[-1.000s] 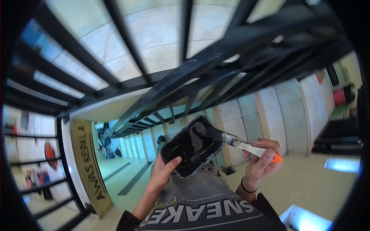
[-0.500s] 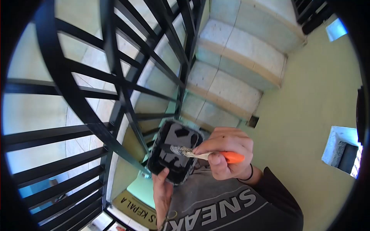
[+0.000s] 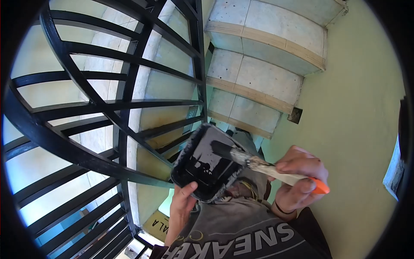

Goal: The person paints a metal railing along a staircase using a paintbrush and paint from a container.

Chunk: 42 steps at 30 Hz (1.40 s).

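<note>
My left hand (image 3: 183, 199) grips the near left edge of a black rectangular paint tray (image 3: 181, 170), thumb over its rim, the other fingers hidden beneath. Dark paint lies in the tray, with glossy patches on its bottom. In my right hand (image 3: 302, 177) is a paintbrush (image 3: 263, 165), pinched by its pale wooden handle with an orange end. Its dark, paint-coated bristles point left over the tray; whether they touch the paint I cannot tell. The brush's metal band is smeared with paint.
A black metal railing (image 3: 125, 103) with crossing bars fills the left side, close to the tray. Tiled stairs (image 3: 263, 77) stand ahead. A pale green wall (image 3: 349, 108) runs along the right, with a small dark hole (image 3: 295, 115) low in it.
My right hand has moved right and slightly down with the brush, and the brush now shows larger. The tray is tilted differently. The view of the railing and stairs has shifted.
</note>
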Motion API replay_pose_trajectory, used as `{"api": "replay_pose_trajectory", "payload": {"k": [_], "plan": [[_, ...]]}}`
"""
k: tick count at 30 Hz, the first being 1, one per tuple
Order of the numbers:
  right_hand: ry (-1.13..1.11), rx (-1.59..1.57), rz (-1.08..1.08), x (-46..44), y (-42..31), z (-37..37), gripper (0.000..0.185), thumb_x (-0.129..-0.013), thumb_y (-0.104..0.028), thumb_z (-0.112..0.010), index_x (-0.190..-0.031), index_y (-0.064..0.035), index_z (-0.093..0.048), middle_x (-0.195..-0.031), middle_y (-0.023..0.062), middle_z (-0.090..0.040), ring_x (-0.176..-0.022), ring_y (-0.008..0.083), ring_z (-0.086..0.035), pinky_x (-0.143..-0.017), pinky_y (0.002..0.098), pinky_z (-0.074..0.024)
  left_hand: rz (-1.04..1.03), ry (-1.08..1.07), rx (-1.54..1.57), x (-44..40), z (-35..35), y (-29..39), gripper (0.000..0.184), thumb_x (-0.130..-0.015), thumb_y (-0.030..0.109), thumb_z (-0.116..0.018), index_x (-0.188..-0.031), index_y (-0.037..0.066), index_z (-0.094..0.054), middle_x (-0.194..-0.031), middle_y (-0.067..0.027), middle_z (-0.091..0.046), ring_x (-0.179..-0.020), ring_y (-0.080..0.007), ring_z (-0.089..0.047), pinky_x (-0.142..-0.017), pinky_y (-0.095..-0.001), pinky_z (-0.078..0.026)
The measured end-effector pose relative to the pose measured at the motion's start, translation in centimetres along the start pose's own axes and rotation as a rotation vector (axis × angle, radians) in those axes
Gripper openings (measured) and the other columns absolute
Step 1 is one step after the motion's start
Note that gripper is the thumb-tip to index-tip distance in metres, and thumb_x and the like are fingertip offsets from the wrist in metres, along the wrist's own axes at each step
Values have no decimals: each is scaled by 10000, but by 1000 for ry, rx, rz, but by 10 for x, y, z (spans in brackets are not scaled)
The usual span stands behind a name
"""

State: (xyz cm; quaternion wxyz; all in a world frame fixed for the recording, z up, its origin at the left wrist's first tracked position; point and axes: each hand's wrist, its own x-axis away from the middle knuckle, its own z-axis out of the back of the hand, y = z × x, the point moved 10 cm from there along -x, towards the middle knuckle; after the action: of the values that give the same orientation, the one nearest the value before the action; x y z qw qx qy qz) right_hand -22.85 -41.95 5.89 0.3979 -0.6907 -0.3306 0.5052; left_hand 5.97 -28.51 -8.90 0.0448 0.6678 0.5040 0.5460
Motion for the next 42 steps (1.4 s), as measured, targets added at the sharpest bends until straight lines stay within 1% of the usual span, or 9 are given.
{"api": "replay_pose_trajectory", "payload": {"k": [3, 7, 16, 23, 26, 29, 32, 35, 42], "plan": [[25, 94, -105, 4, 17, 14, 487, -1079, -409, -471, -873, 17, -587, -613, 95, -634, -427, 167, -552, -428, 273, -403, 32, 15, -71, -4, -5, -13, 826, -777, 91, -784, -1500, -3, -396, -1418, -159, -560, -1315, -313, -546, -1121, -451, -439], [106, 107, -104, 0, 25, 26, 494, -1091, -405, -413, -821, -7, -529, -569, 69, -530, -396, 147, -498, -428, 271, -351, 166, 0, -9, -9, -27, -31, 804, -825, -3, -744, -1522, 11, -344, -1440, -134, -518, -1373, -256, -469, -1165, -405, -343], [126, 116, -104, -31, 31, 23, 471, -1104, -376, -347, -816, -28, -480, -541, 57, -455, -354, 96, -355, -401, 256, -253, 128, -63, -84, -19, -59, -31, 840, -759, 56, -807, -1480, 2, -380, -1387, -104, -515, -1337, -214, -456, -1148, -365, -333], [153, 61, -299, -20, 89, 36, 455, -1048, -352, -501, -778, -1, -600, -560, 75, -575, -393, 153, -505, -397, 277, -344, 216, 3, -81, -48, -60, -37, 931, -717, 24, -815, -1504, -5, -319, -1404, -138, -494, -1348, -253, -461, -1161, -391, -339], [28, 32, -232, -21, 102, 28, 452, -1083, -370, -428, -798, -31, -514, -548, 52, -481, -361, 103, -392, -370, 255, -265, 273, 51, -74, -59, -56, -46, 963, -698, 3, -818, -1515, 1, -307, -1419, -148, -488, -1348, -264, -465, -1163, -400, -338], [168, 135, -212, -19, 100, 26, 454, -1073, -375, -447, -777, -40, -523, -548, 47, -493, -357, 108, -401, -367, 262, -272, 319, 103, -75, -62, -50, -54, 999, -685, 1, -823, -1530, 4, -290, -1438, -160, -481, -1345, -269, -471, -1167, -412, -333], [30, 26, -187, -24, 103, 20, 465, -1066, -394, -452, -763, -48, -523, -541, 38, -489, -358, 111, -395, -366, 272, -267, 256, -37, -144, -81, -57, -55, 979, -682, 15, -819, -1518, 10, -310, -1424, -151, -492, -1349, -266, -468, -1172, -411, -329], [91, 155, -203, -18, 114, 33, 460, -1084, -382, -417, -784, -48, -513, -533, 29, -462, -367, 106, -375, -385, 271, -258, 333, 80, -120, -91, -67, -57, 949, -681, 31, -816, -1500, 14, -337, -1408, -144, -504, -1352, -264, -466, -1171, -405, -330], [150, 238, -174, 3, 150, 55, 475, -1103, -399, -361, -808, -40, -458, -551, 47, -444, -367, 90, -317, -402, 259, -239, 234, -144, -45, -157, -47, -85, 845, -739, 5, -794, -1479, 40, -389, -1386, -101, -532, -1337, -222, -472, -1154, -390, -345]]}}
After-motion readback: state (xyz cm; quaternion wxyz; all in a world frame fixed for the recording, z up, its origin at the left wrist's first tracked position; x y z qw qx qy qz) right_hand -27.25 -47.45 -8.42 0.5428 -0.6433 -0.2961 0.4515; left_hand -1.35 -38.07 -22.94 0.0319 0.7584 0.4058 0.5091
